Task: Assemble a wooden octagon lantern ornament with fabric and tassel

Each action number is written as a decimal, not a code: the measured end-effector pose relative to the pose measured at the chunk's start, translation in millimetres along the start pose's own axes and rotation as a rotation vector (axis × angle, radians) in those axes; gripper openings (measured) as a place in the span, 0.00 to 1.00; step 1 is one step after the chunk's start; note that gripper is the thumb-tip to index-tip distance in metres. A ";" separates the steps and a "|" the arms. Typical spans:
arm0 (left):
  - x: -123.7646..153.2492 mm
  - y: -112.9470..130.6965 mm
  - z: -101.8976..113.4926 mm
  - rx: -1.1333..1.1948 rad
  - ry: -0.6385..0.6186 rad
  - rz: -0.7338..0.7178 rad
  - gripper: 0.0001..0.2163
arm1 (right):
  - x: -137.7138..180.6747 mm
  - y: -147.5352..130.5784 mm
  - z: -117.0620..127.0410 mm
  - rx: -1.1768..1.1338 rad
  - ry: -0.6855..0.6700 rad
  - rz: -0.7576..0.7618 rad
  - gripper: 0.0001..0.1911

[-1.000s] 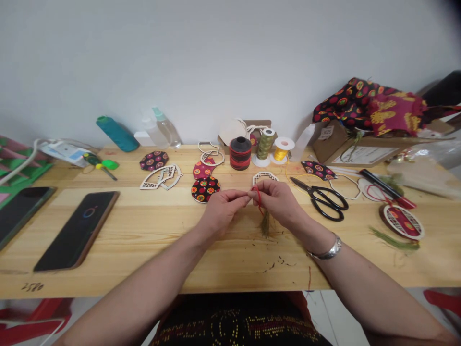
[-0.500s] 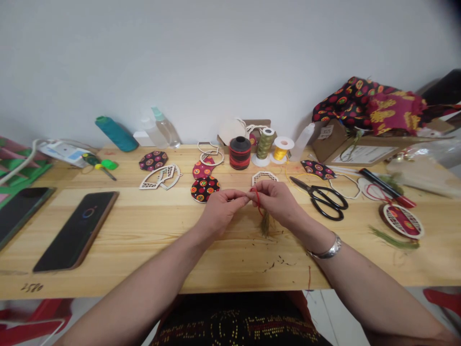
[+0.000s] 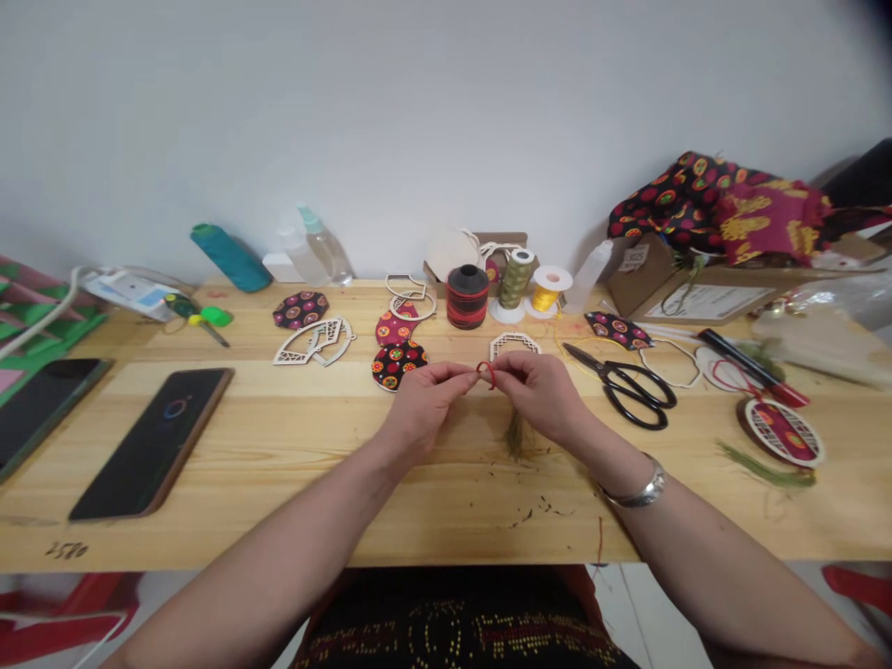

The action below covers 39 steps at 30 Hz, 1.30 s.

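Note:
A loop of red cord (image 3: 486, 374) is pinched between the fingertips of my left hand (image 3: 430, 400) and my right hand (image 3: 547, 395), which meet above the middle of the table. Both hands are closed on it. An olive-green tassel (image 3: 516, 437) hangs below my right hand; whether it is joined to the cord is hidden by the fingers. Just behind my right hand lies a pale lattice frame (image 3: 514, 346), partly covered. A black patterned round piece (image 3: 397, 364) lies behind my left hand, and black-handled scissors (image 3: 631, 386) rest to the right of my right hand.
Spools of red-black cord (image 3: 466, 297), olive thread (image 3: 516, 281) and yellow thread (image 3: 550, 290) stand at the back. A phone (image 3: 153, 444) lies at left. On the right are a finished-looking oval ornament (image 3: 784, 432), a red-capped marker (image 3: 753, 367) and a cardboard box (image 3: 641, 274) of cloth.
The red cord, which trailed down over the right fingers, now shows as a small loop between the fingertips. Both hands stay in nearly the same place; the view has shifted slightly.

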<state>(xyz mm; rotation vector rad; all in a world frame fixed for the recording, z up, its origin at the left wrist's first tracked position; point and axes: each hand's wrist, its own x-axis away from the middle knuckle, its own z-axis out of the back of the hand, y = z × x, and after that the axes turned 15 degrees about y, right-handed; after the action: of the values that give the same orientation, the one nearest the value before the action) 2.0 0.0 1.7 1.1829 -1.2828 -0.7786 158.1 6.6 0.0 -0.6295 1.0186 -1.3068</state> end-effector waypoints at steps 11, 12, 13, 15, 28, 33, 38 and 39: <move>-0.5 0.8 0.7 -0.036 0.035 -0.059 0.05 | 10.3 -13.1 4.9 0.269 0.123 0.260 0.08; -0.6 0.7 0.6 -0.021 0.036 -0.053 0.05 | 11.6 -14.2 4.9 0.273 0.108 0.276 0.08; -0.8 0.7 0.5 -0.004 0.038 -0.038 0.05 | 13.1 -15.0 4.6 0.277 0.088 0.291 0.08; -1.1 0.8 0.3 0.029 0.046 0.004 0.06 | 16.3 -15.6 3.0 0.295 0.042 0.335 0.09; -5.8 -1.2 3.5 0.236 -0.063 0.279 0.09 | 22.0 -8.7 -6.2 0.655 0.007 0.754 0.12; -6.4 -0.8 3.5 0.247 -0.059 0.300 0.08 | 21.8 -13.3 -2.0 0.524 -0.132 0.845 0.15; -5.4 0.9 2.3 0.248 -0.052 0.306 0.09 | 12.4 -15.3 3.5 0.198 0.075 0.502 0.13; -5.1 0.9 2.2 0.240 -0.054 0.302 0.09 | 9.1 -13.2 3.8 0.157 0.147 0.431 0.10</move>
<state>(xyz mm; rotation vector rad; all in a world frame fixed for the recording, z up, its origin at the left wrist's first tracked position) -1.1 4.6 0.8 1.1249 -1.5889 -0.4471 154.6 -5.5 10.7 -0.1798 1.0875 -1.0469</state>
